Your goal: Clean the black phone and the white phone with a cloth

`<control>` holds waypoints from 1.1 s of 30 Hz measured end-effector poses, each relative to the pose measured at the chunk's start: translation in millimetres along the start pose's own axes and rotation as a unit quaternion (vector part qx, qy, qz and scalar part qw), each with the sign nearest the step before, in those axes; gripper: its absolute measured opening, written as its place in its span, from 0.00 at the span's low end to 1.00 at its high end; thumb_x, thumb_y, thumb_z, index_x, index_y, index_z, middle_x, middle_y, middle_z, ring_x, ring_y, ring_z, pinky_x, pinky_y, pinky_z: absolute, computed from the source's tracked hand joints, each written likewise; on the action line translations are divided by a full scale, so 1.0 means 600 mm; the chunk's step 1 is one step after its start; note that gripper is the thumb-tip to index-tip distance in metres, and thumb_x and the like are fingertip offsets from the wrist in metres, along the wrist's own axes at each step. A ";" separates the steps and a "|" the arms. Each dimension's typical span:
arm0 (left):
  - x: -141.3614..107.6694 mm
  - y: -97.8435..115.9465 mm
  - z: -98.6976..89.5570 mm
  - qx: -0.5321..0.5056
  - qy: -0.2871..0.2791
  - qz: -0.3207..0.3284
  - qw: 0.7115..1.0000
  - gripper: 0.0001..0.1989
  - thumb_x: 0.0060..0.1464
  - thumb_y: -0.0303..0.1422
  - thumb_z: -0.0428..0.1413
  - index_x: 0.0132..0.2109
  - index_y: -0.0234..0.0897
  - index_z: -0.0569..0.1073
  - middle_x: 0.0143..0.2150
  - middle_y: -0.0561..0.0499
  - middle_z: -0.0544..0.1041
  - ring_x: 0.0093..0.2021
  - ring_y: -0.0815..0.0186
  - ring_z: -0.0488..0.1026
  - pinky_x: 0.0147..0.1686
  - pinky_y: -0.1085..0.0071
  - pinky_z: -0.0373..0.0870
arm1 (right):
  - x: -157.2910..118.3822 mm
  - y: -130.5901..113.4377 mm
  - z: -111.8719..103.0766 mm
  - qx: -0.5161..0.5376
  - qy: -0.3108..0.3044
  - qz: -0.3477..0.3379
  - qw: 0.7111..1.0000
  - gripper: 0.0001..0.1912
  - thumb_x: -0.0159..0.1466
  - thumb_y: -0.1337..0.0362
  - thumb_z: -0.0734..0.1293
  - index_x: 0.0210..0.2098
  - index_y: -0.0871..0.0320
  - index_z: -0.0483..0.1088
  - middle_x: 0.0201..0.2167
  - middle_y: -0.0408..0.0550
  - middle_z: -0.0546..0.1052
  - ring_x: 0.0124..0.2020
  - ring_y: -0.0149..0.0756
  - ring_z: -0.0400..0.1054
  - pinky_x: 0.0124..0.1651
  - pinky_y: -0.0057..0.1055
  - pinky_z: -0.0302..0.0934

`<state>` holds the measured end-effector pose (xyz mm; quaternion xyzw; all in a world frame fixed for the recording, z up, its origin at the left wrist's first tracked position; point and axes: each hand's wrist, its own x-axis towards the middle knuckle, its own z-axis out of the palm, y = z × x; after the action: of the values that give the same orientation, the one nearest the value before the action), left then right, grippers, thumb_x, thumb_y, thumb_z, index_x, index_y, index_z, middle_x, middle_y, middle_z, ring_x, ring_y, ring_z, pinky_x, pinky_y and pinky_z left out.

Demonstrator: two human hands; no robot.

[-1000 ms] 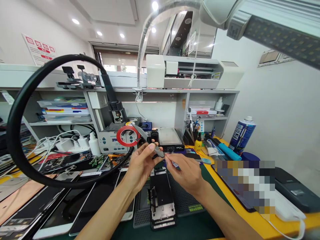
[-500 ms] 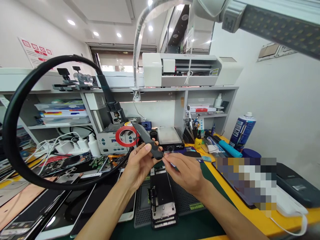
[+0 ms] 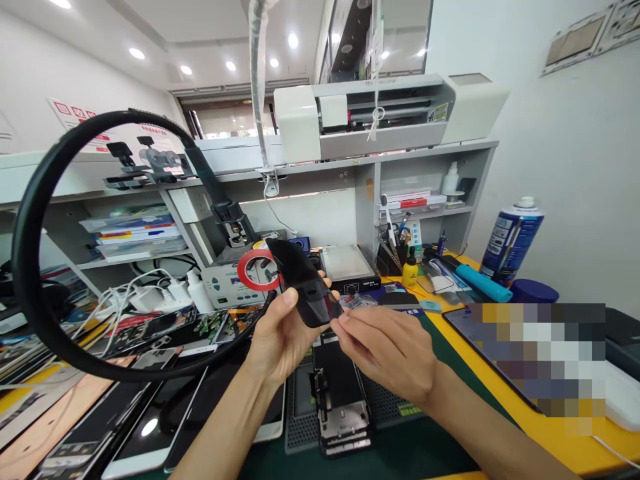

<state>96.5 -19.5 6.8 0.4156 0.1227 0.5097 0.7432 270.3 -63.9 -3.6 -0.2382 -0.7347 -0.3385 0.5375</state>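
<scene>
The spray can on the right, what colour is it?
The spray can is mostly blue with a white top; see the head view.

White walls [image 3: 575, 167] (ceiling lights [image 3: 293, 41] glowing)

A person's left hand [image 3: 283, 333] grips a dark, glossy panel [image 3: 306, 283] at a tilt while the fingertips of the right hand [image 3: 390, 347] pinch at its lower corner. Beneath them, an opened phone assembly [image 3: 343, 393] lies on a dark perforated mat [image 3: 303, 427]; a blue spray can [image 3: 511, 240] stands on the yellow bench [image 3: 545, 443], right.
</scene>
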 end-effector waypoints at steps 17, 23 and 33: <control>-0.004 -0.004 0.007 0.014 -0.010 0.012 1.000 0.22 0.54 0.43 0.62 0.52 0.38 0.77 0.52 0.45 0.77 0.51 0.52 0.75 0.55 0.55 0.70 | 0.001 -0.003 -0.011 0.006 -0.012 -0.004 1.000 0.08 0.62 0.71 0.72 0.41 0.61 0.73 0.31 0.48 0.81 0.33 0.35 0.77 0.39 0.31 0.75; -0.006 -0.004 0.002 0.016 -0.021 -0.001 1.000 0.24 0.53 0.44 0.61 0.54 0.37 0.77 0.54 0.44 0.76 0.53 0.50 0.74 0.56 0.53 0.69 | -0.004 -0.003 -0.013 0.016 -0.024 -0.007 1.000 0.08 0.63 0.71 0.71 0.42 0.60 0.73 0.32 0.48 0.80 0.34 0.37 0.77 0.39 0.33 0.76; -0.007 -0.003 0.005 -0.009 -0.034 -0.010 0.999 0.26 0.54 0.43 0.62 0.56 0.34 0.75 0.53 0.44 0.77 0.51 0.55 0.74 0.56 0.60 0.70 | -0.006 -0.004 -0.012 0.029 -0.017 -0.013 0.999 0.07 0.62 0.72 0.71 0.41 0.66 0.74 0.32 0.51 0.79 0.35 0.38 0.76 0.38 0.34 0.74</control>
<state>97.3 -24.7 6.4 0.4248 0.0969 0.4893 0.7555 274.4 -70.8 -5.9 -0.2188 -0.7564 -0.3204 0.5266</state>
